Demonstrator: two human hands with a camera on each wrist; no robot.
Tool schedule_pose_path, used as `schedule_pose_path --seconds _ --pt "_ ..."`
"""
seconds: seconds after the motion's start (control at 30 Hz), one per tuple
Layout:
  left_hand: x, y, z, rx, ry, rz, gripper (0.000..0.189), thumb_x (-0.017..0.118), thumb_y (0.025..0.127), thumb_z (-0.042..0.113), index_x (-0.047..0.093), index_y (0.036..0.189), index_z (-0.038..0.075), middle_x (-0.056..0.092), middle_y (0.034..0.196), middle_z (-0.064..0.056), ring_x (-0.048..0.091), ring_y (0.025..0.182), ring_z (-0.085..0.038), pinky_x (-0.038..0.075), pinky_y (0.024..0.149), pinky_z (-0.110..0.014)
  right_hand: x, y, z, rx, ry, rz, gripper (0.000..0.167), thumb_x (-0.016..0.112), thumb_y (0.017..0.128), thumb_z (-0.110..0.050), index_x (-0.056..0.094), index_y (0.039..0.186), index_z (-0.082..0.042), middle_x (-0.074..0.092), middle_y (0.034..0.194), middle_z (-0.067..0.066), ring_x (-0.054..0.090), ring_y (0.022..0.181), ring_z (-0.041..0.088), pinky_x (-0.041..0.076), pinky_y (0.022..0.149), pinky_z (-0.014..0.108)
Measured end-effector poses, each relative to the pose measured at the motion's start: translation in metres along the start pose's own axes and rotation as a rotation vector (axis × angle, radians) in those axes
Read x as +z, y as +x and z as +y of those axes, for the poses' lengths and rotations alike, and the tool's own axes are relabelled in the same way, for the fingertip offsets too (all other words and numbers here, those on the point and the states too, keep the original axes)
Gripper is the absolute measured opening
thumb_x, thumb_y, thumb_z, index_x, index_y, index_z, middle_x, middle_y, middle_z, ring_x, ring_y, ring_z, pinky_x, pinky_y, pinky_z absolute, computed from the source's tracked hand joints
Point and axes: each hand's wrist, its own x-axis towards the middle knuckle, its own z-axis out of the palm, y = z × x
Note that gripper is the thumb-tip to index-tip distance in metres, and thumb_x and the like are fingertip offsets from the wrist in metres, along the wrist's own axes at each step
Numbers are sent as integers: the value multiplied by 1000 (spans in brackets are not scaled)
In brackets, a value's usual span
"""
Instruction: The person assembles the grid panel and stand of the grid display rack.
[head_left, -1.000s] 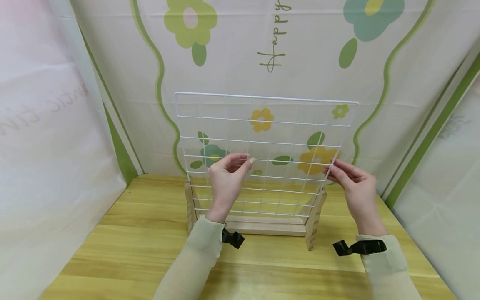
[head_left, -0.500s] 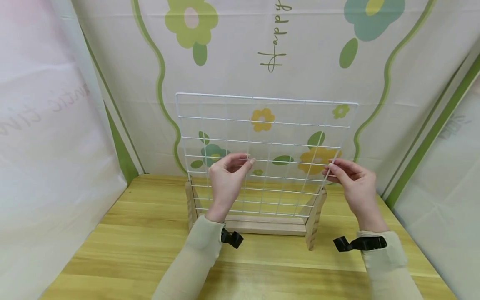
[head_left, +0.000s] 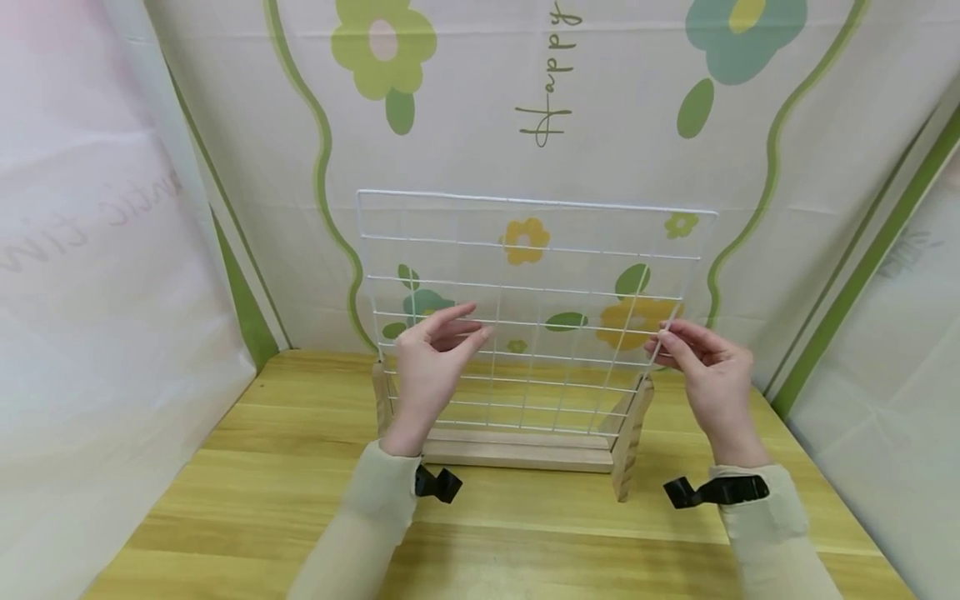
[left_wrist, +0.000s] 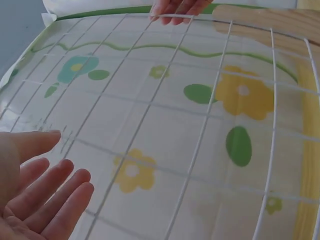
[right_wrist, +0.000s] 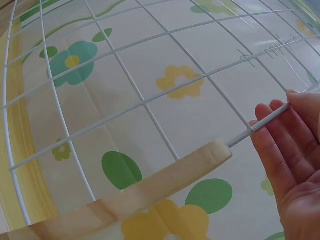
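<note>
A white wire grid panel (head_left: 540,202) stands upright, leaning back a little, with its lower sides between the two side pieces of a pale wooden stand (head_left: 517,457). My left hand (head_left: 427,367) is in front of the panel, left of its middle, thumb and fingers apart and holding nothing. The left wrist view shows that hand (left_wrist: 47,200) beside the wires with its fingers loosely extended. At the panel's right edge, my right hand (head_left: 716,375) pinches the outer wire between thumb and fingers. Just above the tip of the wooden side piece (right_wrist: 150,192), the right wrist view shows this grip.
The stand rests on a yellowish wooden table (head_left: 225,517). A cloth backdrop (head_left: 465,150) with printed flowers rises behind the panel. Pale cloth walls (head_left: 97,275) close in the left and right sides. A black strap (head_left: 738,490) is around each wrist.
My left hand has let go of a wire near the panel's middle and moved slightly left, its fingers spreading. The panel's top has dipped slightly. My right hand keeps its grip on the edge.
</note>
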Motion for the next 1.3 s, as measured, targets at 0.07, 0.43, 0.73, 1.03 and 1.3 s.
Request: schedule_pose_path --seconds 0.07,0.43,0.73,1.03,1.3 --pt "-11 0 1 14 14 33 25 86 86 15 78 108 8 77 94 -2 74 80 -16 62 72 -30 1 -1 0 0 5 -3 25 70 94 2 66 111 20 74 96 19 76 82 24 61 73 35" --pt "-89 10 3 87 2 443 26 89 80 5 76 102 -2 75 97 -12 74 82 -18 60 74 -23 2 -2 2 8 23 2 25 70 94 3 65 112 20 74 96 22 76 81 24 61 73 35" --pt "-114 15 -3 -53 63 320 33 84 87 16 77 119 13 73 117 -8 72 100 -16 57 86 -22 2 -2 3 3 35 -3 25 70 94 4 65 111 21 74 95 20 76 80 24 62 72 35" --pt "-112 22 -9 -89 20 245 35 84 87 17 76 120 12 74 115 -7 72 100 -16 57 84 -21 2 -2 7 3 18 -31 25 69 95 2 65 112 20 74 97 20 76 82 25 61 74 35" --pt "-108 33 -8 -121 6 216 31 81 90 22 77 118 9 75 108 -7 74 88 -19 60 78 -26 -1 -2 8 10 0 -32 25 70 96 0 66 112 19 75 97 17 76 82 24 61 75 35"
